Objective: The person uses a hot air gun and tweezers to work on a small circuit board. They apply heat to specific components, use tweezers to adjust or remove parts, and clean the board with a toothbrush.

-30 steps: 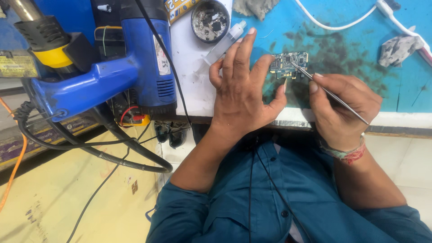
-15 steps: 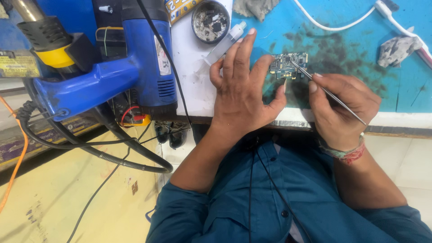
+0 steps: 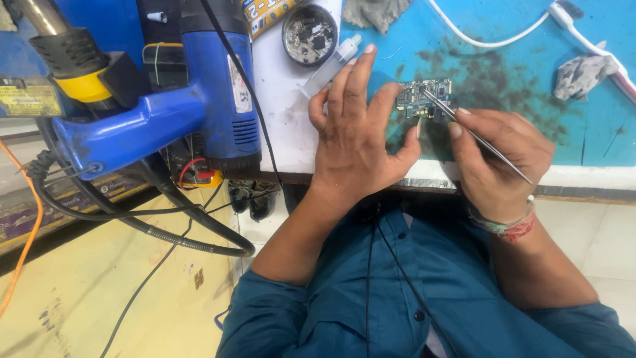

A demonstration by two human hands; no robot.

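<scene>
Nothing shifts since the earlier frames: left hand [image 3: 354,142] still pins the small circuit board [image 3: 424,97] on the blue mat [image 3: 503,79]; right hand [image 3: 497,156] stays pinched around tweezers [image 3: 474,136], tip on board, work holding steady.

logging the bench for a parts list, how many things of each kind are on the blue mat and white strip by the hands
Small green circuit board, steadied by the left hand: 1
Thin metal tweezers, in the right hand: 1
Clear plastic syringe: 1
Round dark tin of scrap parts: 1
Grey crumpled cloth scraps: 2
White cable: 1
Total: 7
</scene>
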